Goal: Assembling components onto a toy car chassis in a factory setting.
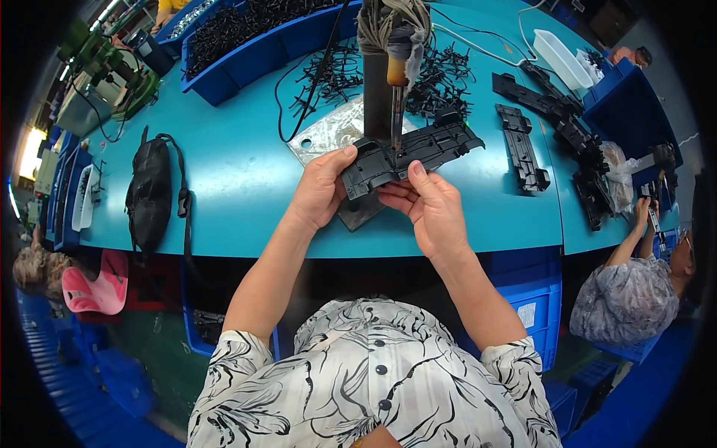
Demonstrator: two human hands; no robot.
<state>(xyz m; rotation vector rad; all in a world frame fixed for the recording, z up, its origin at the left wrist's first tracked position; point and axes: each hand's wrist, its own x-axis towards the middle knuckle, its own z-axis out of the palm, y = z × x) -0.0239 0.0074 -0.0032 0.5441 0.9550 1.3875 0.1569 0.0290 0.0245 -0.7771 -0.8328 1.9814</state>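
In the head view both bare forearms rose from six o'clock and met just above centre. The left hand [320,190] angled toward one o'clock, thumb on top and fingers curled shut under the left end of a long black plastic part [411,151]. The right hand [429,209] leaned toward eleven o'clock, its thumb pressed on the part's near edge and its fingers closed beneath it. The part sat just above centre, tilted up toward two o'clock, held under the tip of a hanging tool with a yellow-brown handle [396,71] that came down from twelve o'clock and met the part's top face. A grey metal plate [332,134] lay on the teal bench [239,179] under the hands.

At eleven o'clock a blue bin [254,37] held small black pieces, and more lay loose at twelve. A black pouch with a strap [151,190] rested at nine o'clock. More black parts [523,149] lay at two o'clock beside a white tray [562,60]. At three o'clock another person [635,291] sat working.
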